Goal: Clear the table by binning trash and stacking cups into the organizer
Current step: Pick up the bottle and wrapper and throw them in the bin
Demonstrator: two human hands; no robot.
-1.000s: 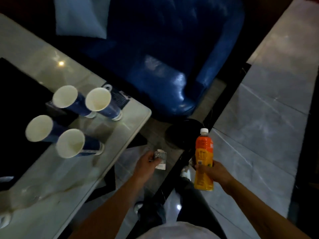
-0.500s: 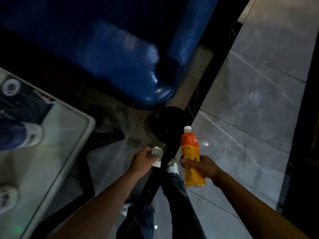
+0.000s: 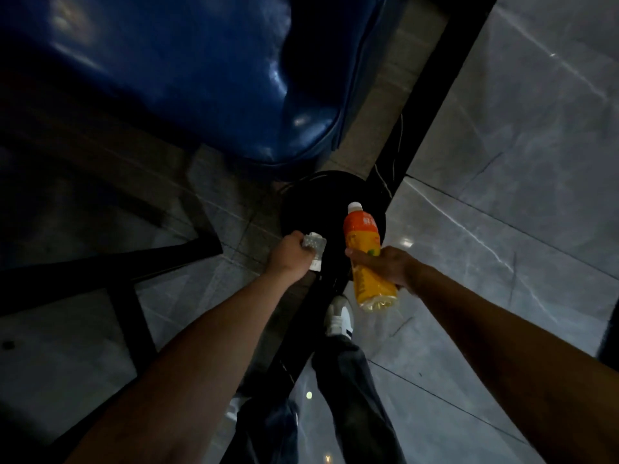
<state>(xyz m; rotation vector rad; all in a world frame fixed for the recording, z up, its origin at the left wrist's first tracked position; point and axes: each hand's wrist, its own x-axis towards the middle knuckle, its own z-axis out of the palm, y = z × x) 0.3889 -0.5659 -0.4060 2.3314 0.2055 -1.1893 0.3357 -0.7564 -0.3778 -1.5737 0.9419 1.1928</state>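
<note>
A glossy grey marble-tiled floor (image 3: 522, 155) fills the scene, its large tiles veined with pale streaks and parted by thin dark joints. A wide black stripe (image 3: 432, 92) runs across it from the far right toward the near middle, with duller beige tiles along its left side. On the floor in the middle stands a round black bin (image 3: 321, 202), straddling the stripe. Just beyond it, to the far left, the shiny blue leather armchair (image 3: 187, 75) rests on the floor. At the near left, black metal table legs (image 3: 134, 316) stand on the tiles. Near the middle, a white sneaker (image 3: 339, 318) is planted just beside the stripe.
</note>
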